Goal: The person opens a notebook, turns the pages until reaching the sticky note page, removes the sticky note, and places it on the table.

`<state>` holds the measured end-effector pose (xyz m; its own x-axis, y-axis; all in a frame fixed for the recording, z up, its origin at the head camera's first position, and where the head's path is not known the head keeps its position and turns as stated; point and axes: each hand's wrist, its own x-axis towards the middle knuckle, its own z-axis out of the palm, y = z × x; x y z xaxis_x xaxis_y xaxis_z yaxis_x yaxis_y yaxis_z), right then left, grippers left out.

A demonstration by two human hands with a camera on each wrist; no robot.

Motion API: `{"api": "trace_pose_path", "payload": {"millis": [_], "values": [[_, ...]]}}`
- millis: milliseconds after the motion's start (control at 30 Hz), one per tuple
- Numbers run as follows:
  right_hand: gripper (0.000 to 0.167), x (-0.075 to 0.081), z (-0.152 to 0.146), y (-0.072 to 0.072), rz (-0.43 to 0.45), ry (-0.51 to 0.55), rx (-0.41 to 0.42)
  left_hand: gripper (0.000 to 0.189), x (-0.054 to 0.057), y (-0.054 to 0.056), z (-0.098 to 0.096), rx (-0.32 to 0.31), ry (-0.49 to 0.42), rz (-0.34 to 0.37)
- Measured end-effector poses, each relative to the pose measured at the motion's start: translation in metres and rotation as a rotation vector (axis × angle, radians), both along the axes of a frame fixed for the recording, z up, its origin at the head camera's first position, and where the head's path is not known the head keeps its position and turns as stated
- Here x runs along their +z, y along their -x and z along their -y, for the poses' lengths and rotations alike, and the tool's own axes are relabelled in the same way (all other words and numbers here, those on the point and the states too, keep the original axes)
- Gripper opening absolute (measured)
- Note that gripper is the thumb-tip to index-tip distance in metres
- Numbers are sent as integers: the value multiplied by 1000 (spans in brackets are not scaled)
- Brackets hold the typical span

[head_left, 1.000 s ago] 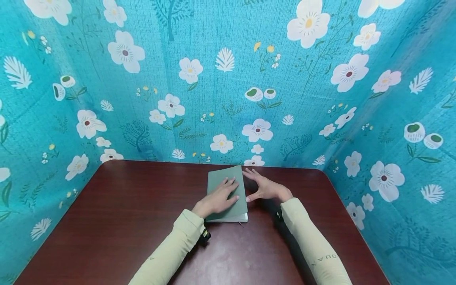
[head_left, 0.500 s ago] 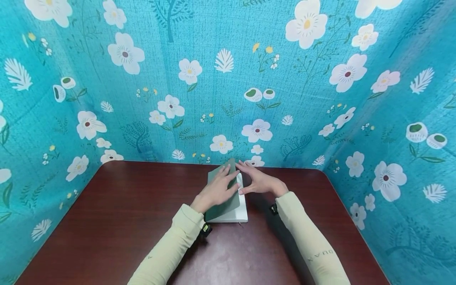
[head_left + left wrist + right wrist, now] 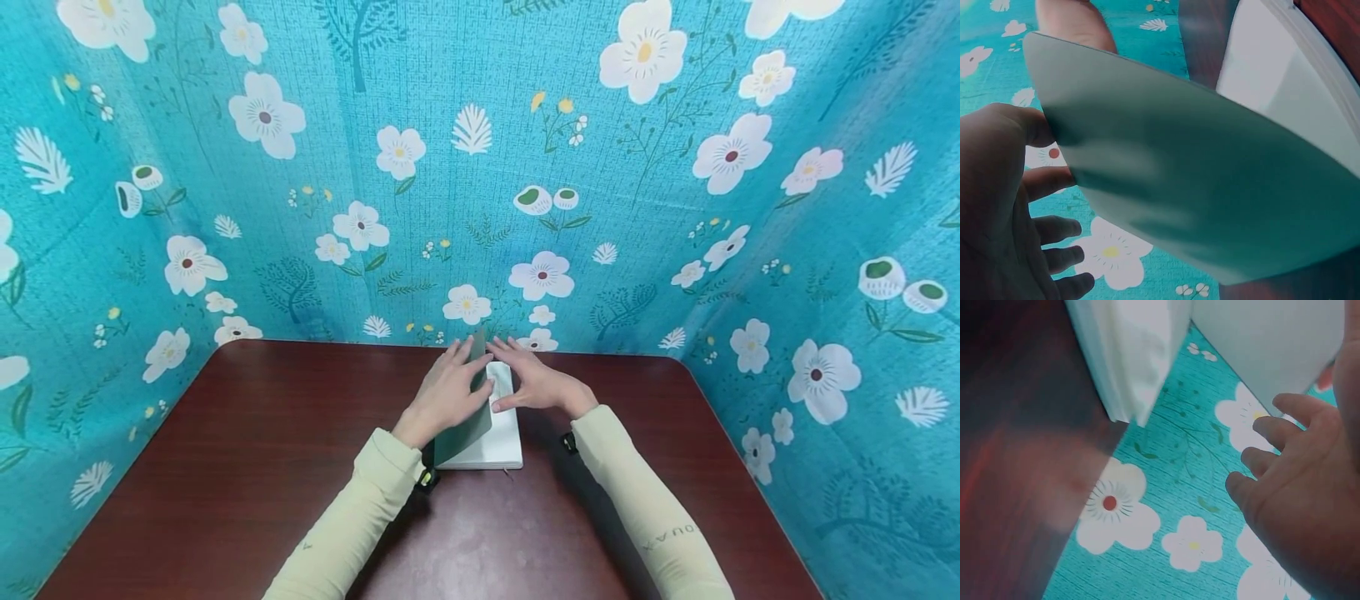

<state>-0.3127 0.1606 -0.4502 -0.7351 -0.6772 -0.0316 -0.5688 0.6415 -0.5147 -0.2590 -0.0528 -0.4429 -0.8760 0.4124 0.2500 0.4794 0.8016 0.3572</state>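
A notebook with a grey-green cover [image 3: 463,435] lies near the far edge of the table, its front cover raised steeply along the left side. White pages [image 3: 504,440] show beneath. My left hand [image 3: 442,396] holds the cover's free edge; in the left wrist view, thumb and forefinger pass behind the green cover [image 3: 1185,169], and the other fingers stay short of it. Above the right side of the pages, my right hand [image 3: 543,386] has its fingers spread. In the right wrist view this hand [image 3: 1310,481] has its fingertips near the cover's pale inner side [image 3: 1272,344].
The dark red-brown table [image 3: 300,442] extends around the notebook. A blue flowered curtain [image 3: 420,233] hangs directly behind the table's far edge and at both sides. A short ribbon end [image 3: 508,474] pokes out at the notebook's near edge.
The cover has swung up and leftward with my left hand, uncovering the white pages. My right hand has moved left, from beside the notebook to over its pages.
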Motion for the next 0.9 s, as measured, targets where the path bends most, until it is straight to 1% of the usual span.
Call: {"api": "trace_pose_path", "payload": {"millis": [167,367,533,700,900], "values": [[113,-15,3,-4,-19,-51,-9,52,2,-2,6,32,71,-28],[117,-30,5,-10,-17,-100,-36,53,6,-5,16,57,117,-27],[116,-40,4,-13,-22,-175,-49,53,10,-7,24,60,120,-7],[118,-48,3,-15,-13,-223,-59,54,13,-7,36,53,114,10],[118,-57,1,-17,20,-235,-72,54,14,-8,53,28,54,19]]}}
